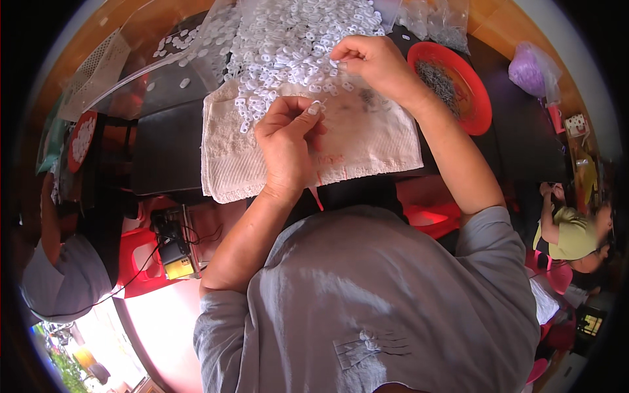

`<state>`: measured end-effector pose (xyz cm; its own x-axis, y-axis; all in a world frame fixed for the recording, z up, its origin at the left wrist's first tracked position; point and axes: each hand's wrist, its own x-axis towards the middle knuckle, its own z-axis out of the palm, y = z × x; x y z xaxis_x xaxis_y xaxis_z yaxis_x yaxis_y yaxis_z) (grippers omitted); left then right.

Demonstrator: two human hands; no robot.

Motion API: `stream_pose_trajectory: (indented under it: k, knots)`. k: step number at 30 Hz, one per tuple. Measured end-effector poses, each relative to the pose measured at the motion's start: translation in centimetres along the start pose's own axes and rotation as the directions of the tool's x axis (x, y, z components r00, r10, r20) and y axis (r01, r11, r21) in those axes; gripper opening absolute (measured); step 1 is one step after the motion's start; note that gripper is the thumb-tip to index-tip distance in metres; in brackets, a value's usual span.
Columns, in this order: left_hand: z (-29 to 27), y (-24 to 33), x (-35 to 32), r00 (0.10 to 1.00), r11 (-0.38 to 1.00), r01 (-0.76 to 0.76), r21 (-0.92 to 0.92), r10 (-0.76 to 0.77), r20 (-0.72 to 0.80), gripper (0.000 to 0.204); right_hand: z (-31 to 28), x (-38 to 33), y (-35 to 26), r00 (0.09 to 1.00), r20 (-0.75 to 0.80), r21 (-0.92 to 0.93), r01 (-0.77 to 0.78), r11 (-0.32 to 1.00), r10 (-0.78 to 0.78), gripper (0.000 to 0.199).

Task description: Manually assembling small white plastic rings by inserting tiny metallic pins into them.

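My left hand (286, 141) is over a beige towel (377, 150), its thumb and forefinger pinched on a small white plastic piece (318, 105). Farther up and to the right, my right hand (377, 62) reaches to the near edge of a big heap of white plastic pieces (301, 42), many with holes through them. Its thumb and fingertips are closed at a white piece (335, 63). To the right of that hand, a red plate (481, 98) bears a mound of thin grey pieces (438, 82), too small to name exactly.
Clear plastic sheeting (196, 59) and a white perforated basket (98, 69) lie at the far left. A purple bag (527, 71) sits at the right on the dark table (167, 144). One person (69, 278) is at left, another (570, 232) at right.
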<state>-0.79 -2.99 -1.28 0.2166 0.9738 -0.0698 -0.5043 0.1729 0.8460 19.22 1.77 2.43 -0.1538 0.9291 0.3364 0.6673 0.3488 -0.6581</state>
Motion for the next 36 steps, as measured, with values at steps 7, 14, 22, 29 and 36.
stream_pose_trajectory:
  k: [7,14,22,29,36]
  knots:
    - [0.1,0.2,-0.2,1.0,0.999,0.013,0.04,-0.014,0.015,0.004,2.8,0.5,-1.9,0.975,0.068,-0.392,0.221,0.893,-0.212,0.014]
    - [-0.3,0.1,-0.1,1.0,1.0,0.017,0.012,-0.017,0.015,0.005,1.9,0.0,-2.2,0.992,0.126,0.247,-0.046,0.968,0.015,0.01]
    - [-0.1,0.7,-0.1,0.999,0.999,0.035,-0.01,-0.036,-0.014,0.01,0.7,-3.0,-4.0,0.897,0.312,0.521,-0.437,0.734,0.313,0.019]
    - [0.0,0.7,-0.2,0.999,0.999,0.034,-0.022,-0.035,-0.012,0.01,0.9,-3.6,-3.8,0.923,0.292,0.53,-0.373,0.761,0.25,0.017]
    - [0.2,0.6,-0.2,1.0,1.0,0.014,0.015,-0.013,-0.008,0.009,1.4,-3.9,-3.0,0.939,0.262,0.644,-0.342,0.684,0.223,0.012]
